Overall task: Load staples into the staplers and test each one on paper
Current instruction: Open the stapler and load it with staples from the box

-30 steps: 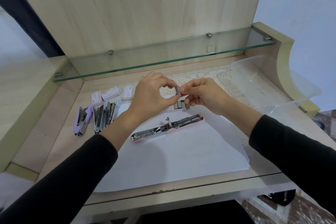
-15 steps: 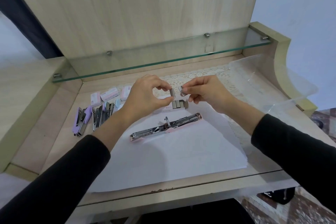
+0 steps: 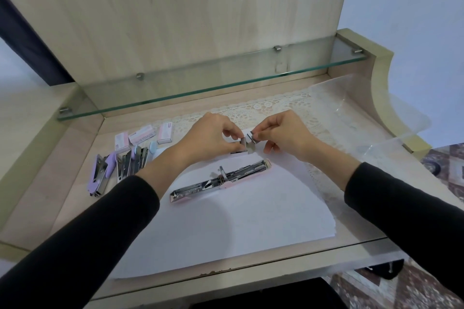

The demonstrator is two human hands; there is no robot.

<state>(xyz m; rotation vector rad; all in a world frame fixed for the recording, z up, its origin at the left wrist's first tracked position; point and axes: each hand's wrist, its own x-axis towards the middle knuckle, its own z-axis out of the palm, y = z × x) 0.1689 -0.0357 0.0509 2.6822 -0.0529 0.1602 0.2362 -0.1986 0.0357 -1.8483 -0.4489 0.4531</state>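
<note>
A pink stapler (image 3: 221, 180) lies fully opened flat on a stack of white paper (image 3: 238, 228). Just beyond it, my left hand (image 3: 208, 139) pinches a short grey block of staples (image 3: 243, 142). My right hand (image 3: 283, 133) pinches another staple block (image 3: 252, 137) right beside it. More staple strips (image 3: 248, 152) lie on the desk under my fingers. At the left stand a purple stapler (image 3: 100, 177) and several more staplers (image 3: 133, 162), lying open.
Three small pink-and-white staple boxes (image 3: 144, 135) sit behind the staplers. A glass shelf (image 3: 200, 88) juts out over the back of the desk. A lace mat (image 3: 276, 108) and a clear plastic sheet (image 3: 364, 118) cover the right side. Wooden side walls bound the desk.
Both hands have lowered slightly toward the desk, and the staple piece they held together now shows as two blocks, one in each hand. The pink stapler has not moved.
</note>
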